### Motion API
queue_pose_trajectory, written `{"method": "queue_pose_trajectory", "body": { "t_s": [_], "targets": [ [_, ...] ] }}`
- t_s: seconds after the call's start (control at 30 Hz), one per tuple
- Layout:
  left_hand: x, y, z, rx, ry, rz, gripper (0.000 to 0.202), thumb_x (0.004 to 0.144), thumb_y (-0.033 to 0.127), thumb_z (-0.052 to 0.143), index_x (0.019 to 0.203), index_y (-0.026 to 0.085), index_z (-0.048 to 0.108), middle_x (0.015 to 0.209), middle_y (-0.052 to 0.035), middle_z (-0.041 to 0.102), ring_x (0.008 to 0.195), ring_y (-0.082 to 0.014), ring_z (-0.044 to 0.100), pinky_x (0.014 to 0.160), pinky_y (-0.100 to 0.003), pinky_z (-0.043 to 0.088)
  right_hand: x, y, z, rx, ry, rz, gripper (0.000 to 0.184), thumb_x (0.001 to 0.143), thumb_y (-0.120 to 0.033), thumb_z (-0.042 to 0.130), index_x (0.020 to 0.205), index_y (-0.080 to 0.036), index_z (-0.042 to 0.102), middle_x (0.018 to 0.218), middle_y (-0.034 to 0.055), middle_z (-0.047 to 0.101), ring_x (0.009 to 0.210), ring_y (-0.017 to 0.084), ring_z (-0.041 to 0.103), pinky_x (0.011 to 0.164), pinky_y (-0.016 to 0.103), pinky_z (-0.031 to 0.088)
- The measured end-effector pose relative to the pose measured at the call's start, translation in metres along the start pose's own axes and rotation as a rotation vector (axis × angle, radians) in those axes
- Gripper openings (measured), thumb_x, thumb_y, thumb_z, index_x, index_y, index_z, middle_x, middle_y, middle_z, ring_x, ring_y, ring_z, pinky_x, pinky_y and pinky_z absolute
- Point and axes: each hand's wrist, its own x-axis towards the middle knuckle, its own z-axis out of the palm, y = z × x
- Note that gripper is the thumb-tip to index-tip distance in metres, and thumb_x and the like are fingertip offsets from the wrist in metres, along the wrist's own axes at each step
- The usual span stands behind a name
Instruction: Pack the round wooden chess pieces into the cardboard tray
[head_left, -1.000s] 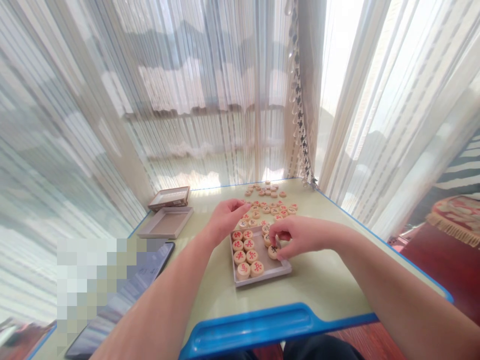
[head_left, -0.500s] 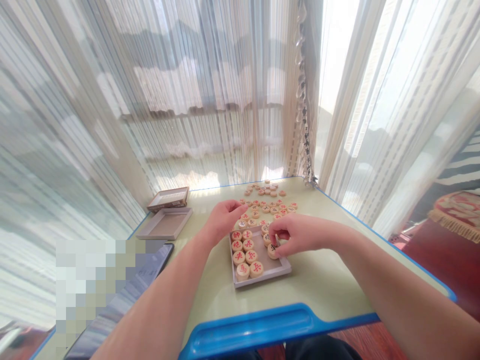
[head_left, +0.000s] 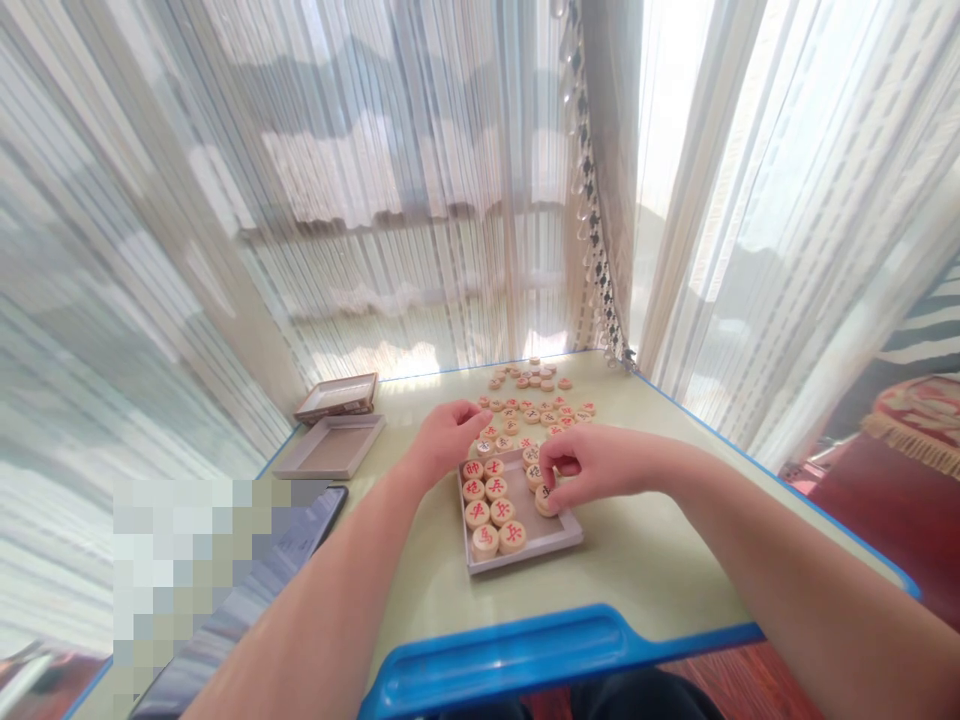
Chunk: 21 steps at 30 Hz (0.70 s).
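A shallow pale box tray [head_left: 525, 552] lies in front of me on the table. Round wooden xiangqi pieces with red characters [head_left: 502, 512] stand in two columns along its left side. Pieces with black characters [head_left: 531, 457] line the right side. My right hand [head_left: 592, 465] reaches in from the right, thumb and fingers closed on a black-character xiangqi piece [head_left: 546, 503] in that right column. My left hand [head_left: 454, 435] hovers by the tray's far left corner, its fingers curled in towards the thumb. Whatever they may hold is hidden.
Loose pieces [head_left: 532, 416] spread beyond the tray, with another cluster [head_left: 534, 382] farther back. At the left are an open box part [head_left: 330, 447] and a framed lid [head_left: 336, 394]. A tablet-like device [head_left: 300, 545] lies near my left forearm. The table's blue rim [head_left: 502, 645] runs in front.
Both hands stay almost in place; the fingers of my right hand have shifted very slightly at the same piece. The beaded curtain edge has swung left in the view.
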Motion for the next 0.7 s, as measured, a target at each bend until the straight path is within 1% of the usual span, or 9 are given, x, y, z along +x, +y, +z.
{"method": "queue_pose_trajectory", "body": {
  "t_s": [0.07, 0.13, 0.2, 0.27, 0.33, 0.37, 0.47, 0.57, 0.7],
  "targets": [
    [0.001, -0.003, -0.002, 0.172, 0.073, 0.091, 0.032, 0.075, 0.044, 0.047, 0.073, 0.018, 0.065, 0.065, -0.0022, 0.057, 0.063, -0.0147, 0.048, 0.061, -0.028, 0.040, -0.001, 0.001, -0.002, 0.005, 0.022, 0.041, 0.026, 0.068, -0.044, 0.057, 0.079, -0.021, 0.060, 0.067, -0.0017, 0.053, 0.058, 0.011, 0.045, 0.049, 0.022, 0.031],
    [0.003, -0.004, -0.005, 0.345, 0.127, 0.180, 0.028, 0.076, 0.038, 0.047, 0.074, 0.019, 0.067, 0.073, -0.0044, 0.061, 0.075, -0.0187, 0.051, 0.073, -0.031, 0.041, -0.004, 0.000, -0.004, 0.005, 0.060, 0.063, 0.032, 0.068, -0.045, 0.057, 0.089, -0.022, 0.061, 0.078, 0.0012, 0.057, 0.067, 0.015, 0.050, 0.056, 0.026, 0.038],
    [0.003, -0.004, -0.006, 0.437, 0.115, 0.194, 0.027, 0.075, 0.035, 0.047, 0.075, 0.020, 0.069, 0.081, -0.0058, 0.062, 0.083, -0.0211, 0.052, 0.079, -0.033, 0.040, -0.007, -0.002, -0.005, -0.004, 0.087, 0.024, 0.054, 0.059, -0.047, 0.064, 0.107, -0.024, 0.057, 0.103, 0.0052, 0.056, 0.091, 0.024, 0.052, 0.075, 0.033, 0.042],
    [0.003, -0.004, -0.007, 0.454, 0.074, 0.173, 0.028, 0.075, 0.035, 0.047, 0.075, 0.020, 0.070, 0.084, -0.0063, 0.063, 0.083, -0.0214, 0.053, 0.080, -0.033, 0.041, -0.011, -0.005, -0.004, -0.020, 0.066, -0.041, 0.086, 0.050, -0.047, 0.072, 0.128, -0.027, 0.041, 0.132, 0.0065, 0.039, 0.119, 0.032, 0.035, 0.096, 0.041, 0.032],
    [0.003, -0.004, -0.007, 0.454, 0.058, 0.180, 0.029, 0.076, 0.035, 0.046, 0.075, 0.020, 0.070, 0.085, -0.0065, 0.063, 0.083, -0.0212, 0.054, 0.080, -0.034, 0.042, -0.013, -0.006, -0.001, -0.037, 0.001, -0.076, 0.107, 0.047, -0.046, 0.074, 0.139, -0.029, 0.021, 0.145, 0.0046, 0.017, 0.131, 0.033, 0.015, 0.105, 0.044, 0.019],
    [0.003, -0.004, -0.006, 0.456, 0.062, 0.188, 0.029, 0.076, 0.035, 0.046, 0.076, 0.020, 0.070, 0.085, -0.0067, 0.063, 0.083, -0.0213, 0.054, 0.080, -0.034, 0.042, -0.013, -0.005, 0.001, -0.044, -0.029, -0.074, 0.113, 0.046, -0.045, 0.074, 0.141, -0.029, 0.014, 0.147, 0.0043, 0.010, 0.133, 0.033, 0.010, 0.106, 0.044, 0.015],
    [0.003, -0.004, -0.005, 0.461, 0.074, 0.204, 0.028, 0.076, 0.034, 0.046, 0.077, 0.019, 0.069, 0.085, -0.0069, 0.063, 0.085, -0.0216, 0.054, 0.081, -0.034, 0.041, -0.010, -0.003, 0.006, -0.065, -0.050, -0.057, 0.121, 0.045, -0.045, 0.075, 0.142, -0.026, 0.005, 0.149, 0.0055, 0.003, 0.134, 0.033, 0.004, 0.108, 0.045, 0.012],
    [0.003, -0.003, -0.004, 0.464, 0.063, 0.204, 0.027, 0.076, 0.033, 0.046, 0.076, 0.018, 0.068, 0.084, -0.0066, 0.063, 0.085, -0.0217, 0.054, 0.080, -0.034, 0.041, -0.005, 0.000, 0.010, -0.061, -0.038, -0.056, 0.122, 0.043, -0.046, 0.075, 0.142, -0.025, 0.006, 0.149, 0.0063, 0.004, 0.133, 0.034, 0.006, 0.108, 0.045, 0.015],
    [0.004, -0.003, -0.002, 0.474, 0.044, 0.199, 0.025, 0.075, 0.033, 0.046, 0.075, 0.018, 0.067, 0.083, -0.0060, 0.062, 0.086, -0.0218, 0.053, 0.082, -0.034, 0.041, -0.002, 0.002, 0.011, -0.058, -0.053, -0.042, 0.120, 0.044, -0.048, 0.075, 0.142, -0.024, 0.011, 0.147, 0.0088, 0.011, 0.132, 0.035, 0.013, 0.107, 0.044, 0.018]
  ]
}}
